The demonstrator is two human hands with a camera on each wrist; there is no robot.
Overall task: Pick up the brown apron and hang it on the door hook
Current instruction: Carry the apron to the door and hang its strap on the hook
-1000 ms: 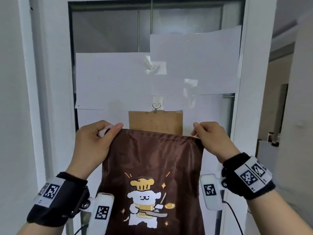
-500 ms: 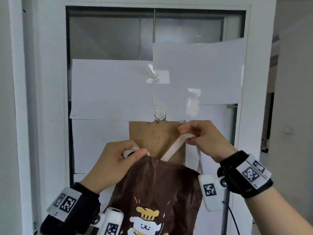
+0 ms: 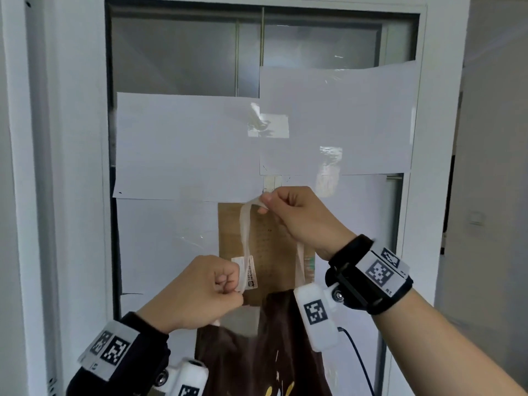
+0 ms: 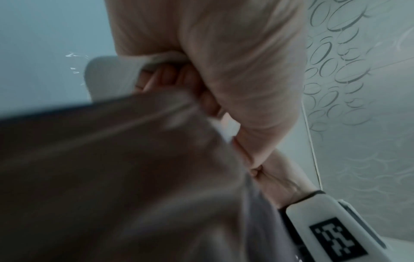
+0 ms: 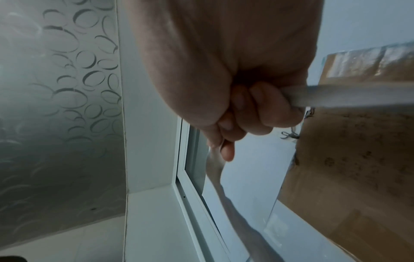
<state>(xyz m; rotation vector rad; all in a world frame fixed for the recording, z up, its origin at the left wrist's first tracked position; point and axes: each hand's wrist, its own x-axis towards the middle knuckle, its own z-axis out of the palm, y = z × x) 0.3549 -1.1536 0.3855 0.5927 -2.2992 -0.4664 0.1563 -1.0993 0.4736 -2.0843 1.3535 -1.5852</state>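
The brown apron (image 3: 257,352) hangs low in front of the door, its cream neck strap (image 3: 245,232) pulled up into a loop. My right hand (image 3: 264,202) pinches the top of the loop right at the white hook base (image 3: 271,182); the hook's prong is hidden behind that hand in the head view. The right wrist view shows the metal hook (image 5: 290,135) just past my curled fingers (image 5: 257,109), with the strap (image 5: 358,95) running right. My left hand (image 3: 228,284) grips the strap's lower left end by its label (image 3: 248,272), just above the apron's top edge.
The door's glass pane is covered with taped white paper sheets (image 3: 185,144). A brown cardboard piece (image 3: 274,252) hangs below the hook, behind the strap. The white door frame (image 3: 71,195) stands on the left and a wall with a light switch (image 3: 475,217) on the right.
My right hand has gone from the apron's top corner to the strap and lifted it up to the hook. My left hand now grips the strap's left end, and the apron hangs lower.
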